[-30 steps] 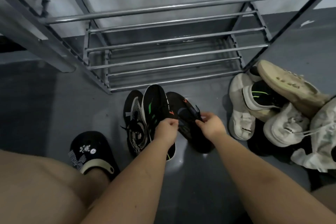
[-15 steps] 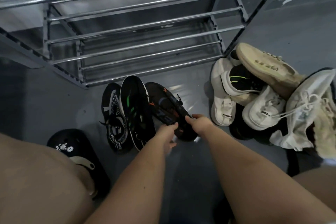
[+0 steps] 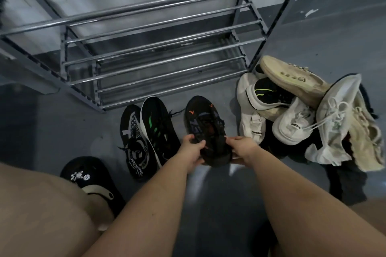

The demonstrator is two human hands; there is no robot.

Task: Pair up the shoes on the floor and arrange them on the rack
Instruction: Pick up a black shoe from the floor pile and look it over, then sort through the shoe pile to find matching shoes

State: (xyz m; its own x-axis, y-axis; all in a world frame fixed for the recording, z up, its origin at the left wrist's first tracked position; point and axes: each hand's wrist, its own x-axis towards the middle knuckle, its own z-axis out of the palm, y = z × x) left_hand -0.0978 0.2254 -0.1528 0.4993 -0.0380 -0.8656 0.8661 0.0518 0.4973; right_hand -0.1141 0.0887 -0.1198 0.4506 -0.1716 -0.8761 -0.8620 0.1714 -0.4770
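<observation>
A black sneaker with orange marks (image 3: pixel 203 123) points toward the rack, its heel gripped from both sides by my left hand (image 3: pixel 192 149) and my right hand (image 3: pixel 242 148). To its left on the floor lie a black shoe with green stripes (image 3: pixel 158 129) and a black-and-white patterned shoe (image 3: pixel 133 144), side by side. A heap of white and cream shoes (image 3: pixel 296 115) sits to the right. The grey metal rack (image 3: pixel 158 48) stands just beyond, its bars bare.
My left foot wears a black clog (image 3: pixel 87 175) at lower left, with my knee below it. Dark cloth or shoes (image 3: pixel 346 181) lie under the white heap at right. The grey floor (image 3: pixel 208 194) is open between my arms.
The black sneaker with orange marks has shifted right, away from the green-striped shoe, and turned straight toward the rack. Both hands now grip its heel end.
</observation>
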